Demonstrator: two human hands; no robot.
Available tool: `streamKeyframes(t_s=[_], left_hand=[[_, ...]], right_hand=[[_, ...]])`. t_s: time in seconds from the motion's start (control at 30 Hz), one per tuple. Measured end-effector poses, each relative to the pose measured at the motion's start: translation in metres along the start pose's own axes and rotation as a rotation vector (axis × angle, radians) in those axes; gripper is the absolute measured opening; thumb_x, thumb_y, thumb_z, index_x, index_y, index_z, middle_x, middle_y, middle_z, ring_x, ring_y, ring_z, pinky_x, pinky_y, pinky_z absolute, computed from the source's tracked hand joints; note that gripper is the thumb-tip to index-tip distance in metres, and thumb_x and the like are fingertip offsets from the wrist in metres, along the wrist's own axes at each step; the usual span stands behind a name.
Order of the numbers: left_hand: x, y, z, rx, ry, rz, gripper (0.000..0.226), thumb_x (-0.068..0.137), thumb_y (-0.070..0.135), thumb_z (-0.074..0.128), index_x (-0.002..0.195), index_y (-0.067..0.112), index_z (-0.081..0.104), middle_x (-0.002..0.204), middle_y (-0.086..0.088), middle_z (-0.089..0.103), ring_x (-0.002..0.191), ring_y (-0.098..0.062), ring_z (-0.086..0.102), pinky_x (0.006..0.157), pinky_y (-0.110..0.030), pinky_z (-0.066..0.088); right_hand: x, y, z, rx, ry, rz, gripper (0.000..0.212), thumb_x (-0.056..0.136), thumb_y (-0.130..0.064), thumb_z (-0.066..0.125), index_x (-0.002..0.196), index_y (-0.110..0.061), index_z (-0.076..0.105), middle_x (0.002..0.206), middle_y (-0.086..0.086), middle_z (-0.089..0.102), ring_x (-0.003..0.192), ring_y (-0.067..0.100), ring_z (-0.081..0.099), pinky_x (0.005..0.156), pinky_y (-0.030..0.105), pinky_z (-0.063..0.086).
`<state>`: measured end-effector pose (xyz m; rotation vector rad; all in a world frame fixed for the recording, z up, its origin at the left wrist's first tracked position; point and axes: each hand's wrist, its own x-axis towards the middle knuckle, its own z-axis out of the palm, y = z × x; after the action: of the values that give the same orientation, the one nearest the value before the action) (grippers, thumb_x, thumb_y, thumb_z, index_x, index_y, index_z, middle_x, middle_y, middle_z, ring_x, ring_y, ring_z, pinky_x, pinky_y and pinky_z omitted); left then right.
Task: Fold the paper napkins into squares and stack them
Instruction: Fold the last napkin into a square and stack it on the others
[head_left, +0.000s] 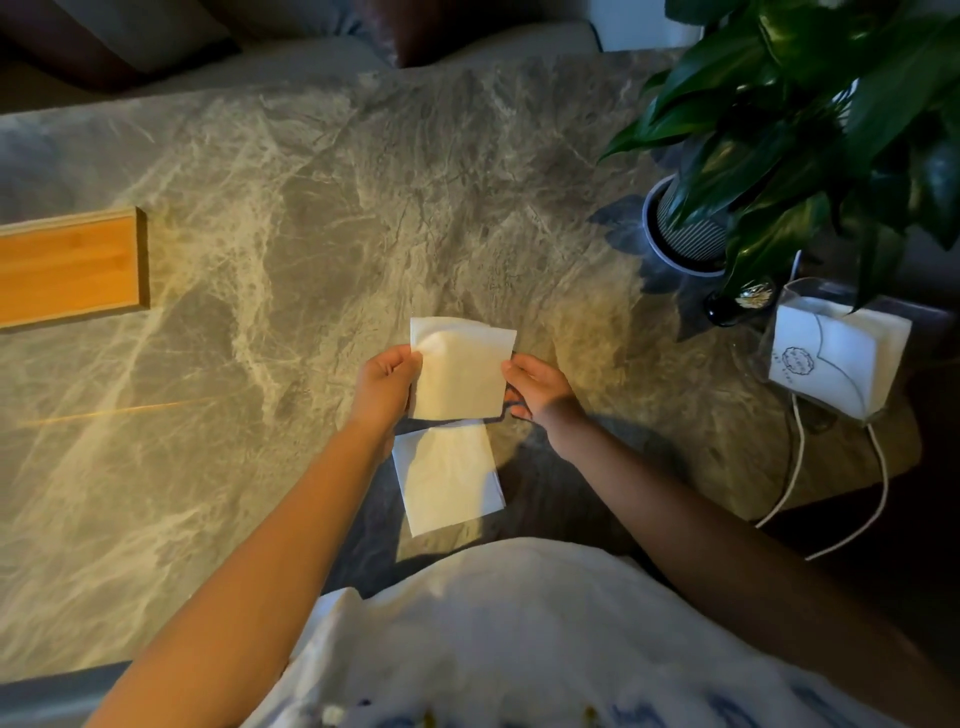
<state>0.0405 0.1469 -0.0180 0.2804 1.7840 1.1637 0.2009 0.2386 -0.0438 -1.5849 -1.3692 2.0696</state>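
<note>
The left hand (387, 387) and right hand (537, 387) each pinch a side edge of a white napkin (460, 371), fingers curled round it, holding it up just above the marble table (311, 208). A second napkin (447, 480) - folded to a rough square - lies flat on the table just nearer the person, partly under the held one. At the right edge a clear holder (836, 358) keeps more napkins, beside a potted plant (805, 104). A wooden tray (67, 265) sits far left.
</note>
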Motion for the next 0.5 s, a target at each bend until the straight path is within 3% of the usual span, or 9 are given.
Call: streamKeyframes(t_s=[0.07,0.1,0.17,0.23,0.33,0.5], left_hand=[[-0.01,-0.002,0.0,-0.042,-0.036,-0.025,0.023,0.096,0.013,0.044,0.092,0.006,0.065,0.073,-0.006,0.064,0.062,-0.016,0.058,0.058,-0.028,0.051],[-0.015,-0.003,0.0,-0.068,-0.052,-0.029,0.023,0.096,0.012,0.044,0.088,0.009,0.065,0.066,0.0,0.066,0.057,-0.011,0.06,0.053,-0.023,0.05],[-0.022,-0.007,-0.001,-0.09,-0.065,-0.029,0.025,0.096,0.011,0.044,0.08,0.012,0.063,0.052,0.009,0.063,0.048,-0.004,0.057,0.045,-0.017,0.047],[-0.029,-0.012,-0.003,-0.067,-0.064,-0.032,0.025,0.096,0.011,0.045,0.077,0.011,0.061,0.056,0.004,0.06,0.053,-0.01,0.055,0.049,-0.019,0.048],[-0.037,-0.028,-0.009,0.004,-0.042,-0.027,0.022,0.095,0.008,0.045,0.081,0.008,0.062,0.071,-0.006,0.061,0.063,-0.016,0.06,0.055,-0.02,0.052],[-0.052,-0.057,-0.02,0.065,-0.037,-0.004,0.019,0.093,0.005,0.048,0.082,0.008,0.063,0.072,-0.004,0.066,0.057,-0.004,0.066,0.051,-0.015,0.051]], right_hand=[[-0.004,0.004,0.001,0.004,-0.012,0.06,0.014,0.097,-0.024,0.051,0.091,-0.023,0.064,0.073,-0.004,0.058,0.063,0.01,0.05,0.064,0.024,0.041],[-0.006,0.005,0.001,0.013,-0.025,0.068,0.014,0.096,-0.024,0.052,0.088,-0.022,0.063,0.069,-0.004,0.054,0.06,0.009,0.046,0.061,0.022,0.039],[-0.01,0.009,-0.001,0.038,-0.051,0.05,0.012,0.096,-0.018,0.054,0.09,-0.016,0.063,0.063,-0.001,0.045,0.052,0.008,0.038,0.052,0.019,0.032],[-0.014,0.011,-0.003,0.005,-0.05,0.026,0.015,0.095,-0.014,0.055,0.097,-0.002,0.062,0.061,0.002,0.043,0.049,0.007,0.035,0.05,0.021,0.028],[-0.024,0.013,-0.004,-0.091,-0.035,-0.004,0.022,0.095,-0.014,0.056,0.104,0.006,0.059,0.067,0.003,0.055,0.05,0.006,0.044,0.052,0.021,0.034],[-0.038,0.023,0.002,-0.175,-0.045,-0.048,0.014,0.093,-0.01,0.058,0.099,0.002,0.063,0.079,0.006,0.063,0.062,0.009,0.055,0.05,0.012,0.041]])
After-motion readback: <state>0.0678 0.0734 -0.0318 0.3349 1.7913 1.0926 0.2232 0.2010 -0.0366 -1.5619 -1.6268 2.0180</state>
